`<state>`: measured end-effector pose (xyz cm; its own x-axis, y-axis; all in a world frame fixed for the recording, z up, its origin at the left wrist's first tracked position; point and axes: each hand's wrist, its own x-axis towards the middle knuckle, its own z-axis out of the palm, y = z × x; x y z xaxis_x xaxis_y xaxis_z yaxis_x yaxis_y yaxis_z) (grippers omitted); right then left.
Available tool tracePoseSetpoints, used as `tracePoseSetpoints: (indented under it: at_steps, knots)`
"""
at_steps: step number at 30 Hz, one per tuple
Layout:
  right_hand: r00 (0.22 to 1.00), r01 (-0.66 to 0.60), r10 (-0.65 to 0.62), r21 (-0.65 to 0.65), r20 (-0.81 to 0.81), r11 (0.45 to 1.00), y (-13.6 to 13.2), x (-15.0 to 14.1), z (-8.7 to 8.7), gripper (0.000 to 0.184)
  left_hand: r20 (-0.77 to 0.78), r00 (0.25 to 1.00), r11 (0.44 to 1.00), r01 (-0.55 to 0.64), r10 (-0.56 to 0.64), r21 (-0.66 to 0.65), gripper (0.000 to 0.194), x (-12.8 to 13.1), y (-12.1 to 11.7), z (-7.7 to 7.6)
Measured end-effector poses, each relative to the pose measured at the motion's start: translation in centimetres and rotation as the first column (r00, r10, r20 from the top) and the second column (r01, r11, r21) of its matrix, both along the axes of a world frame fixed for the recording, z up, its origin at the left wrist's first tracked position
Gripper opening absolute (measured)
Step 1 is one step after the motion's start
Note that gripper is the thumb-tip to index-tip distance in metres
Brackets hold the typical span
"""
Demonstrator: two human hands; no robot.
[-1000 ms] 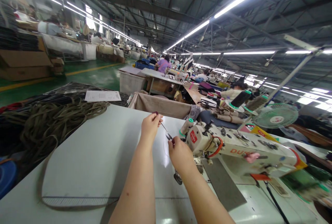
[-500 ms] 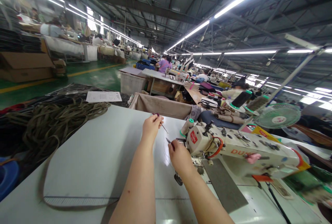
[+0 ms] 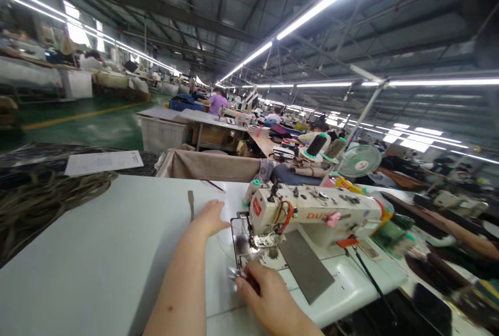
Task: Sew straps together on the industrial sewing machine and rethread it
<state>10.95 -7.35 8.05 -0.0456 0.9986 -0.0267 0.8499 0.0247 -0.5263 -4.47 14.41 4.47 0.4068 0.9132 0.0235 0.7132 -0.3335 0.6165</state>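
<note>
My left hand (image 3: 211, 217) is over the white table just left of the sewing machine's needle area, its thumb and fingers apart and nothing visible in them. A pair of thread snips (image 3: 236, 272) is held in my right hand (image 3: 262, 289), blades pointing left, near the front of the metal needle plate (image 3: 242, 244). Fine thread lies in loose curves between the hands. Beyond my left hand lies a thin dark-red pointed tool (image 3: 211, 185), its exact kind unclear. A short olive strap piece (image 3: 191, 204) rests to the left of that hand.
The white sewing machine (image 3: 312, 206) stands to the right, with a thread cone (image 3: 252, 190) behind its head. A cloth-lined bin (image 3: 210, 164) borders the table's far edge. Olive straps (image 3: 74, 196) and a paper sheet (image 3: 104, 162) lie at left. Another person's arm (image 3: 463, 232) reaches in at far right.
The dark-red tool has left my left hand and lies on the table. My left hand has moved toward the machine, my right hand with the snips nearer to me. The view has turned right.
</note>
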Motion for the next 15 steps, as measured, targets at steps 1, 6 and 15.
tracePoseSetpoints:
  at_steps: [1, 6, 15]
  knots:
    - [1.0, 0.019, -0.019, 0.018, -0.013, 1.0, -0.6, 0.9, -0.2, 0.026, -0.033, 0.999, 0.999, 0.032, -0.033, -0.01, 0.089, 0.2, -0.3, -0.3]
    - [0.982, 0.188, -0.184, 0.141, -0.037, 0.972, -2.9, 6.3, -2.1, 0.036, -0.331, 0.941, 0.995, 0.048, -0.075, -0.088, 0.119, 0.8, -0.9, -1.4]
    - [0.853, 0.48, -0.519, 0.303, 0.057, 0.823, -3.0, 14.7, -4.0, 0.028, -0.132, 0.937, 0.853, -0.23, 0.325, 0.468, 0.037, 0.0, 0.6, -1.6]
